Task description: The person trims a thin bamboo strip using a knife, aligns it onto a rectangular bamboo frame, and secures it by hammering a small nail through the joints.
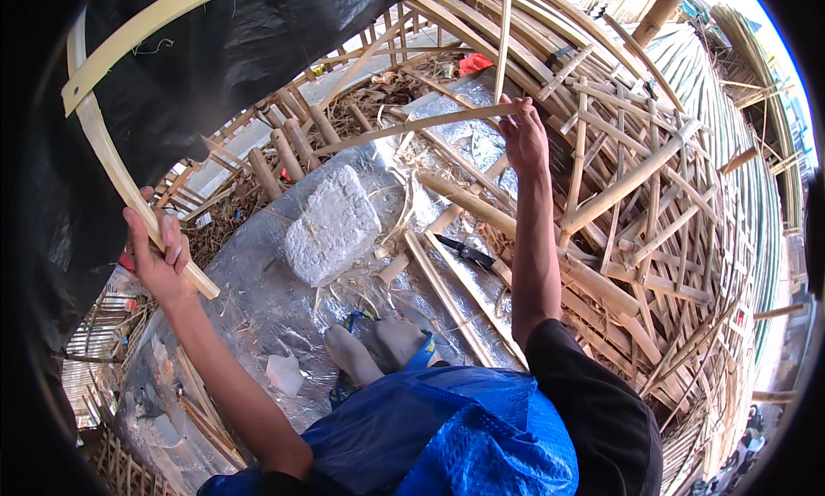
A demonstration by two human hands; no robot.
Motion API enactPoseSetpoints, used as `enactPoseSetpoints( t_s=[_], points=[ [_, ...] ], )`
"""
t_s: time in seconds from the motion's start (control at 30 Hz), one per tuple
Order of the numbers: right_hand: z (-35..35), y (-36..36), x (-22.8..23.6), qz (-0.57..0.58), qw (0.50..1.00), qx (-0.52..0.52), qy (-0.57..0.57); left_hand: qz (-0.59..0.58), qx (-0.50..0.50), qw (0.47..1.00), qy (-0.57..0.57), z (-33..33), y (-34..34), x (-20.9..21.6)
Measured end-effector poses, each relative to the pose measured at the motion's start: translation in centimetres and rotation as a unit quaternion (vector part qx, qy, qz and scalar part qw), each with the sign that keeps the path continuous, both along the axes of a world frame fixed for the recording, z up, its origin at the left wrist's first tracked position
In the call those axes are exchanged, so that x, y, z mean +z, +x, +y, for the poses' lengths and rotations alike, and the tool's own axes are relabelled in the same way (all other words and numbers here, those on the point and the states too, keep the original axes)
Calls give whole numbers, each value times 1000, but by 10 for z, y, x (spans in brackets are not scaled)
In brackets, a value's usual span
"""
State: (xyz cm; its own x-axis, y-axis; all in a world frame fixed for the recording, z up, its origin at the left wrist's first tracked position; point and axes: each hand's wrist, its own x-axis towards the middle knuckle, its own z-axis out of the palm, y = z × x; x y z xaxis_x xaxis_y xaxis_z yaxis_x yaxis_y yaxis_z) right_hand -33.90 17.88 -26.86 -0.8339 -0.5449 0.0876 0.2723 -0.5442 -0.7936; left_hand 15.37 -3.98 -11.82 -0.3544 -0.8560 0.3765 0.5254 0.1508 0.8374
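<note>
My left hand [159, 255] is closed round the lower part of a pale bamboo strip [110, 156]. That strip slants up and left, where it meets a second, curved bamboo strip [155, 33] at a dark spot. Farther right, my raised right hand [526, 139] pinches the end of a thin bamboo slat [412, 126], which reaches left across the work area. An upright bamboo strip [504, 36] meets the same fingertips; I cannot tell whether they grip it too. A black-handled knife [464, 251] lies below my right hand among bamboo pieces.
A rough white foam block [335, 225] sits on silvery sheeting [249, 303] before my feet. Piled and woven bamboo [636, 178] rises at the right. Black plastic [232, 75] hangs at the upper left. Split bamboo strips [460, 298] lie beside my feet. Blue plastic [430, 436] covers my lap.
</note>
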Motion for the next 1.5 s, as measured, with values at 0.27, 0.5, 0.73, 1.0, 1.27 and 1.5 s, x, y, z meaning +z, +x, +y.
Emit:
enactPoseSetpoints(
  t_s=[0.27,0.5,0.73,1.0,1.27,1.5],
  points=[
    [15,-5,5,-55,994,-3,90,-13,-5,999,47,-2,-4,-14],
    [40,-17,14,-114,991,-57,-39,22,-43,999,16,4,-7,-3],
    [54,-20,-39,-142,979,103,-101,-36,-7,999,31,5,-15,-19],
    [46,-21,-125,-171,982,37,-70,-64,-9,982,177,-2,-19,-118],
    [7,41,-101,-204,918,-326,99,-64,-20,959,276,2,-7,-171],
    [23,28,-117,-147,905,-277,289,-67,-21,952,299,-3,-2,-193]
  ],
)
